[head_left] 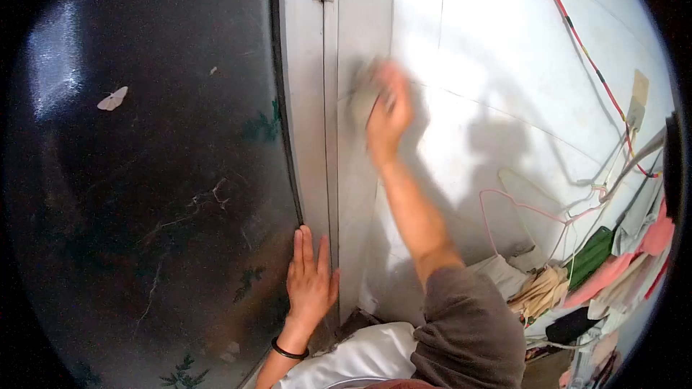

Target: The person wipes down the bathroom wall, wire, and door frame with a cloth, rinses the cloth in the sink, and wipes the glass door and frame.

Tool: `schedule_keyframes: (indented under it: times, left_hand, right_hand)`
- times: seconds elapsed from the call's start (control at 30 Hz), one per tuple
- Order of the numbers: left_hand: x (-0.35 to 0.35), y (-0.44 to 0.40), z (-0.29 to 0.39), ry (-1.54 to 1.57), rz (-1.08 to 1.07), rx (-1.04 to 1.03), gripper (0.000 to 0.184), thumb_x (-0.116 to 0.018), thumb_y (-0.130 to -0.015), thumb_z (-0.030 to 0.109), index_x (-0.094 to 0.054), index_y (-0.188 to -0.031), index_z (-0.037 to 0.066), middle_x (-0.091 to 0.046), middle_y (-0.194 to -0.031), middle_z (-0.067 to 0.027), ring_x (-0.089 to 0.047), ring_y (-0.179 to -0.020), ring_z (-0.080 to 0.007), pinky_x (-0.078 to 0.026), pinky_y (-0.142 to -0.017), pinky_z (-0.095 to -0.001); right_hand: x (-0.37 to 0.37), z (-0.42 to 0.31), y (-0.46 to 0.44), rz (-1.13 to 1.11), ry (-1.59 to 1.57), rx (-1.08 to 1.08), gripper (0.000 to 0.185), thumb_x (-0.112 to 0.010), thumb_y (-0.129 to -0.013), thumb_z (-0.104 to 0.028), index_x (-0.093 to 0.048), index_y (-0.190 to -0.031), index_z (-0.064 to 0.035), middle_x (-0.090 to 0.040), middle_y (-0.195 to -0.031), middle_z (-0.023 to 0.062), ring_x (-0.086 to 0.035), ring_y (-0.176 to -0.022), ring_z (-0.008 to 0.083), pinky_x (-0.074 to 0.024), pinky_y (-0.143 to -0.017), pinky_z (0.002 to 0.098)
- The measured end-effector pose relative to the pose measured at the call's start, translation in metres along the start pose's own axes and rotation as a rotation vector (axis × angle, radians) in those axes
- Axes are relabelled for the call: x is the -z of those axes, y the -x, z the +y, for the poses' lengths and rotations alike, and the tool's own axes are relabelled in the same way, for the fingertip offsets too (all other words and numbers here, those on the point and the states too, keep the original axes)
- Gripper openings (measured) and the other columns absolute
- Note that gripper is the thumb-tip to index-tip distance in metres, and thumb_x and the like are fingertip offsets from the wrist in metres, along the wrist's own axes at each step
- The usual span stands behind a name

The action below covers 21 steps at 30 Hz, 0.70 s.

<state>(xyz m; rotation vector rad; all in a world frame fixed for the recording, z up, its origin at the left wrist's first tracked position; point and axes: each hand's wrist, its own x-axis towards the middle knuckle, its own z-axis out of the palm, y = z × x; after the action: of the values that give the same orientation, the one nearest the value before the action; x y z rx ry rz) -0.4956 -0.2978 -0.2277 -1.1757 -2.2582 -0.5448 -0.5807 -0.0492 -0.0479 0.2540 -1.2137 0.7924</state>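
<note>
My right hand, upper centre: motion-blurred, closed around what looks like a greyish rag. Rag: at my fingers, on their left side in the frame, over the pale door frame. My left hand, lower centre: fingers extended, grasping nothing, laid on the metal door edge. Beyond, left: dark door panel, white moth. Right: white tiled wall; lower right, pink hanger, hung clothes.

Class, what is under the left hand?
Around the left hand, the pale frame and dark panel show; what its palm and fingers cover cannot be seen.
</note>
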Motion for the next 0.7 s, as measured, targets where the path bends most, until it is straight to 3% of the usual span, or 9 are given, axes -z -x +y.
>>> schedule_keyframes:
  times: [0.1, 0.17, 0.23, 0.33, 0.43, 0.5, 0.53, 0.57, 0.7]
  left_hand:
    - [-0.012, -0.003, -0.008, 0.028, -0.015, 0.007, 0.073, -0.07, -0.085, 0.021, -0.039, -0.148, 0.0, -0.019, -0.16, -0.0281, -0.018, -0.15, -0.0417, -0.04, -0.107, -0.0479]
    - [-0.019, -0.002, -0.012, 0.072, -0.035, 0.019, 0.073, -0.071, -0.085, 0.023, -0.04, -0.148, 0.001, -0.019, -0.159, -0.0296, -0.018, -0.149, -0.0458, -0.036, -0.111, -0.0494]
    - [-0.029, -0.001, -0.017, 0.066, -0.003, 0.004, 0.074, -0.071, -0.085, 0.024, -0.039, -0.148, 0.001, -0.019, -0.159, -0.0297, -0.019, -0.148, -0.0462, -0.037, -0.11, -0.0493]
    - [-0.033, 0.002, -0.019, 0.063, 0.02, -0.002, 0.074, -0.067, -0.087, 0.023, -0.037, -0.15, 0.001, -0.019, -0.16, -0.0272, -0.018, -0.15, -0.0414, -0.039, -0.108, -0.0469]
    - [-0.029, -0.002, -0.017, 0.066, -0.002, 0.013, 0.073, -0.066, -0.088, 0.023, -0.036, -0.15, 0.001, -0.018, -0.161, -0.0259, -0.018, -0.151, -0.0388, -0.04, -0.107, -0.0459]
    - [-0.022, -0.003, -0.013, 0.059, -0.024, 0.021, 0.072, -0.066, -0.088, 0.024, -0.037, -0.15, 0.001, -0.018, -0.161, -0.026, -0.018, -0.151, -0.039, -0.04, -0.107, -0.0464]
    - [-0.02, -0.001, -0.011, 0.057, -0.028, 0.023, 0.072, -0.066, -0.088, 0.024, -0.037, -0.15, 0.001, -0.018, -0.161, -0.0262, -0.018, -0.151, -0.0393, -0.04, -0.107, -0.0467]
    - [-0.02, -0.004, -0.011, 0.052, -0.016, 0.02, 0.072, -0.066, -0.088, 0.025, -0.037, -0.15, 0.001, -0.018, -0.161, -0.0264, -0.018, -0.15, -0.0396, -0.04, -0.106, -0.0471]
    - [-0.018, -0.005, -0.009, 0.07, 0.013, 0.005, 0.07, -0.068, -0.087, 0.023, -0.04, -0.148, 0.001, -0.018, -0.16, -0.0278, -0.019, -0.149, -0.0427, -0.04, -0.107, -0.0491]
  right_hand:
    - [-0.048, -0.027, -0.161, 0.158, -0.122, -0.088, 0.039, -0.05, -0.086, 0.001, -0.062, -0.124, -0.0021, -0.068, -0.112, 0.0106, -0.063, -0.097, 0.0211, -0.0494, -0.078, 0.0401]
    - [-0.074, -0.066, -0.239, -0.039, 0.435, 0.088, 0.045, -0.044, -0.093, -0.003, -0.061, -0.133, -0.0122, -0.057, -0.139, 0.0136, -0.054, -0.126, 0.0279, -0.0405, -0.109, 0.0368]
    - [-0.093, -0.026, -0.313, -0.157, 0.876, 0.61, 0.046, -0.046, -0.092, -0.004, -0.06, -0.134, -0.013, -0.056, -0.139, 0.0144, -0.054, -0.126, 0.0314, -0.0398, -0.111, 0.0384]
    - [-0.089, 0.002, -0.311, -0.198, 0.652, 0.411, 0.044, -0.046, -0.091, -0.002, -0.063, -0.131, -0.0113, -0.057, -0.138, 0.0163, -0.054, -0.126, 0.0308, -0.0394, -0.111, 0.0383]
    - [-0.076, 0.059, -0.26, -0.041, 0.456, 0.697, 0.039, -0.047, -0.093, -0.003, -0.066, -0.126, -0.0095, -0.06, -0.131, 0.0185, -0.057, -0.12, 0.0296, -0.043, -0.106, 0.0396]
    - [-0.039, 0.092, -0.177, -0.109, 0.633, 0.357, 0.05, -0.044, -0.08, 0.007, -0.06, -0.126, -0.0024, -0.067, -0.115, 0.0131, -0.064, -0.1, 0.0266, -0.0492, -0.08, 0.0451]
    - [-0.03, 0.078, -0.121, -0.038, 0.438, 0.549, 0.058, -0.04, -0.077, 0.013, -0.059, -0.13, -0.0019, -0.063, -0.128, 0.0141, -0.059, -0.118, 0.0299, -0.0467, -0.099, 0.0426]
    - [-0.01, 0.098, -0.065, -0.056, 0.463, 0.417, 0.06, -0.039, -0.078, 0.015, -0.057, -0.133, -0.0012, -0.057, -0.138, 0.0145, -0.05, -0.133, 0.0302, -0.0353, -0.114, 0.0393]
    - [0.087, 0.104, 0.158, -0.246, 0.553, -0.024, 0.055, -0.045, -0.089, 0.007, -0.051, -0.142, -0.0055, -0.048, -0.149, 0.0172, -0.04, -0.141, 0.0367, -0.0264, -0.119, 0.0452]
